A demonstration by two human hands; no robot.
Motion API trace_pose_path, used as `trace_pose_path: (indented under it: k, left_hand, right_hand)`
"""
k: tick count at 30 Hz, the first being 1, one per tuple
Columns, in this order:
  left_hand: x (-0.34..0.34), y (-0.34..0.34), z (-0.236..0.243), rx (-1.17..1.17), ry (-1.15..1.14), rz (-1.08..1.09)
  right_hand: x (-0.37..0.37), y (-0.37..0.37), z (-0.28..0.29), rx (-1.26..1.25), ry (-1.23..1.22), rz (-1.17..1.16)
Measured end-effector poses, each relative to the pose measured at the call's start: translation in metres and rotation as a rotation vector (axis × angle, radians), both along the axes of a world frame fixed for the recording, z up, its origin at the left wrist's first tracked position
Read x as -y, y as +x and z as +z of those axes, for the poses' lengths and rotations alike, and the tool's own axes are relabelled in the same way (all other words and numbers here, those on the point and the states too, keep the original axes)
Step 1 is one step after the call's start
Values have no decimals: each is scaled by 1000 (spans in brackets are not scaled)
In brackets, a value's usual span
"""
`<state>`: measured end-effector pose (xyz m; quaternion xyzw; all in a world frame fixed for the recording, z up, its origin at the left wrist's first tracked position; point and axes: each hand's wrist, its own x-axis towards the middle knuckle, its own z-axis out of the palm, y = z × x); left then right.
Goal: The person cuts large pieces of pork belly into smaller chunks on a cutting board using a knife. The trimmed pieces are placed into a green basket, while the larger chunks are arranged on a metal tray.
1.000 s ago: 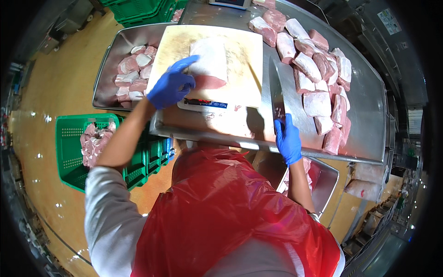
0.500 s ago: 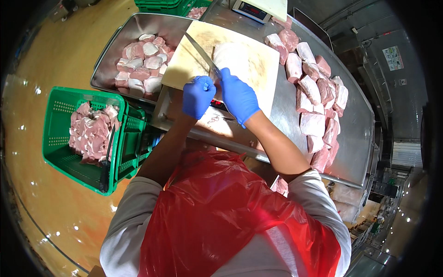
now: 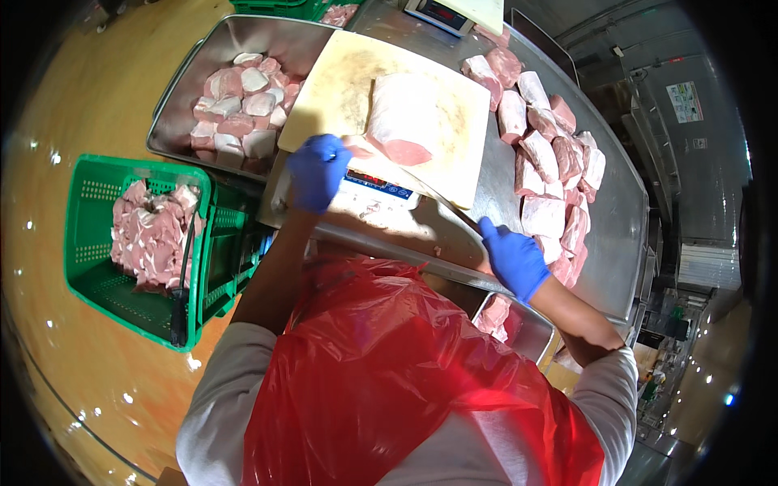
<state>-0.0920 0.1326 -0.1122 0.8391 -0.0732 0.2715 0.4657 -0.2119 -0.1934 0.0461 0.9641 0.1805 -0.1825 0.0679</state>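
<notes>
Both hands wear blue gloves. My right hand (image 3: 516,259), at the right of the table's front edge, grips the handle of a long knife (image 3: 442,200). Its blade points left and away, past the near end of a thick pork loin piece (image 3: 403,113). That piece lies on a cream cutting board (image 3: 462,130), white fat side up, with a pink cut face toward me. At the board's near left corner, my left hand (image 3: 318,172) is closed and slightly blurred. A small pinkish sliver (image 3: 355,147) shows beside its fingers; whether the hand holds it is unclear.
A digital scale (image 3: 381,185) sits by the board's near edge, and another scale (image 3: 442,14) stands behind. Cut pork fills part of a metal tub (image 3: 180,130) at left. Trimmings lie in a green crate (image 3: 89,235). Loin pieces (image 3: 541,217) are heaped on the steel table (image 3: 612,235).
My right hand has swung right and toward me with the knife, away from the left hand. The left hand has shifted slightly left. The loin piece's cut face now shows.
</notes>
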Motion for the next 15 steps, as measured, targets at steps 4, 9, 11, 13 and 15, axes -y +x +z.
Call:
trace_pose_path:
  k: [4,9,11,13,15]
  left_hand:
    - [-55,-32,26,72,-110,274]
    - [-224,-94,54,-339,401,923]
    - [-262,-104,38,-570,878,743]
    - [-180,-58,74,-553,506,624]
    - [-89,-4,74,-152,136,118]
  right_hand:
    - [25,-18,-1,63,140,-136]
    - [13,-44,-42,442,494,-375]
    - [13,-42,-58,463,619,-466]
    - [12,-35,-72,423,670,-512]
    - [7,-16,-72,544,726,-407]
